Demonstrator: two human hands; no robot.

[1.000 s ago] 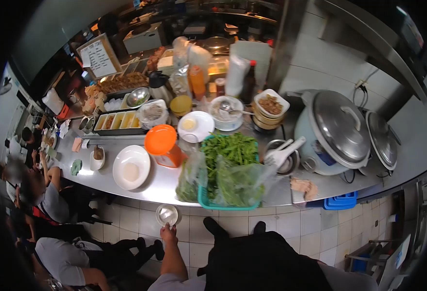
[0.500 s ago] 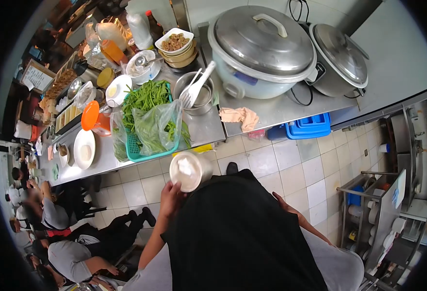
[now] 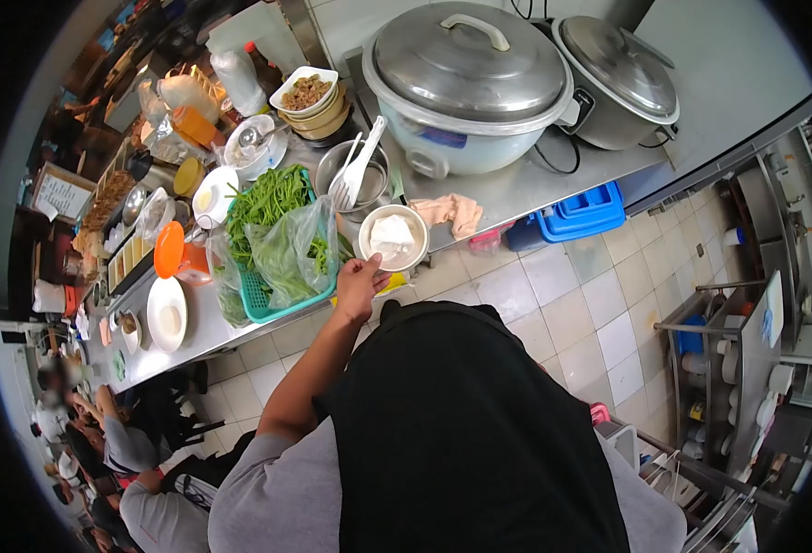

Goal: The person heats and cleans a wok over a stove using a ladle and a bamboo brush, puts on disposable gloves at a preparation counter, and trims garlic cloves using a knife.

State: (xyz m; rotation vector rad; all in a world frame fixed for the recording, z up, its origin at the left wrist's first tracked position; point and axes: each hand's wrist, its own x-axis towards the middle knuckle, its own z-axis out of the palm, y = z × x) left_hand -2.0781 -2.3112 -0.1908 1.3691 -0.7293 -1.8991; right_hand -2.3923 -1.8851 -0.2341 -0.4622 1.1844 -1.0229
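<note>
My left hand (image 3: pixel 362 284) is closed on the near rim of a cream bowl (image 3: pixel 411 252), with the thumb over its edge. In the bowl lies a white lump (image 3: pixel 391 232) whose kind I cannot make out. The bowl is at the counter's front edge, near a steel pot (image 3: pixel 334 164) with a white slotted spatula (image 3: pixel 365 168) in it. Beside my hand is a green basket (image 3: pixel 282 313) of leafy greens (image 3: pixel 268 200), partly covered by a clear plastic bag (image 3: pixel 294 258). A peach cloth (image 3: pixel 452 214) lies right of the bowl. My right hand is out of view.
A large lidded rice cooker (image 3: pixel 470 120) and a smaller cooker (image 3: pixel 613 92) stand at the back. A blue bin (image 3: pixel 579 217) is beneath the counter. At right is a metal rack (image 3: pixel 747 369); at lower left, other people (image 3: pixel 162 516) are close by.
My left hand has moved the bowl forward and to the right, from above the floor to the counter's edge. My right hand has gone out of view.
</note>
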